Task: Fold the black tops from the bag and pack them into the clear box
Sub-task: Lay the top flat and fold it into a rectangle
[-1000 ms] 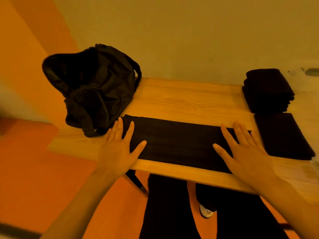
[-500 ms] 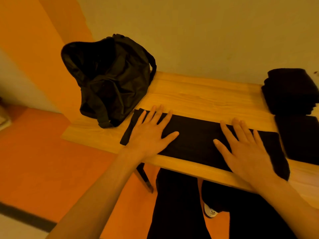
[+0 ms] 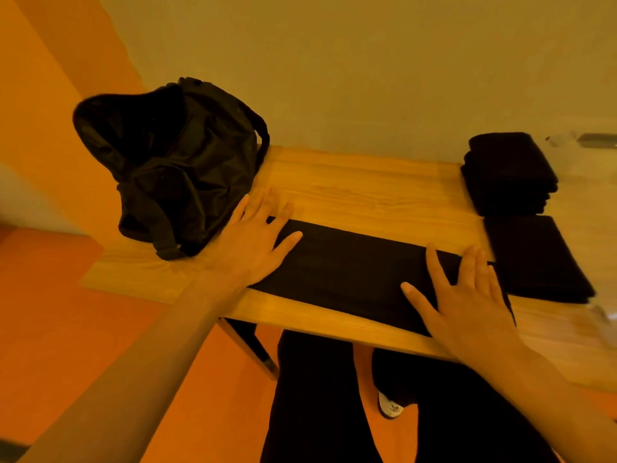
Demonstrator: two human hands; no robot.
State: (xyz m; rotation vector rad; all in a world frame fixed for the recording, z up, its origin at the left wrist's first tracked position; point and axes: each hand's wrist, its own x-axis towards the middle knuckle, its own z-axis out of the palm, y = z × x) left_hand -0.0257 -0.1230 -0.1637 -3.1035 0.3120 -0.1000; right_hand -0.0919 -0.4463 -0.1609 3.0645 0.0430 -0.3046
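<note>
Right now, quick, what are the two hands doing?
Left hand: open, pressing flat on the black top.
Right hand: open, flat on the same top.

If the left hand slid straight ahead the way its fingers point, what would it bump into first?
Likely nothing on the table: the left hand points across bare wood to the wall. The black bag sits just left of that line; depth is unclear, so its strap might brush.

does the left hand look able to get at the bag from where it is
Probably yes. The left hand lies flat on the left end of the black top, and the bag stands right beside it on the table, with nothing between them.
</note>
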